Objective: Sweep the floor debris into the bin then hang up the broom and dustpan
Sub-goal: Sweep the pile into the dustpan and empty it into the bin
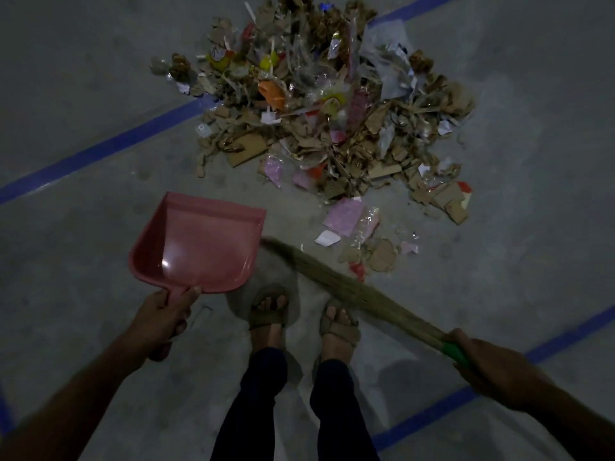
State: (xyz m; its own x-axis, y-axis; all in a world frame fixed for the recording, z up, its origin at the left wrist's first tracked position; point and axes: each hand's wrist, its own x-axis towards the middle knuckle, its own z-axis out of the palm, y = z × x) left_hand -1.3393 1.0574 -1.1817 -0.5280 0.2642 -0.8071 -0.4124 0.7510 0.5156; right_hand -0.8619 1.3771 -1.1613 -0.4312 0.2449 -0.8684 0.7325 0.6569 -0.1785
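Debris [319,104] is lying in one broad heap on the concrete floor [83,78], straight ahead of the person's feet and well beyond both tools, with a thin scatter of paper and card trailing from its near edge toward the broom. The left hand [163,319] is gripping the handle of the pink dustpan [196,241], fingers curled round it; the pan is sitting left of the heap's near edge, mouth facing away from the person, and nothing is showing in it. The right hand [479,364] is clamping the green grip of the grass broom [349,287], whose long axis is running from lower right up to the left, across the front of the sandalled feet, its tip reaching just beside the pan's right wall. The broom's bristles are nearer the scatter than the pan is. By this reading no debris is collected yet; the pan appears to need shifting rightward to face the heap. No bin is showing.
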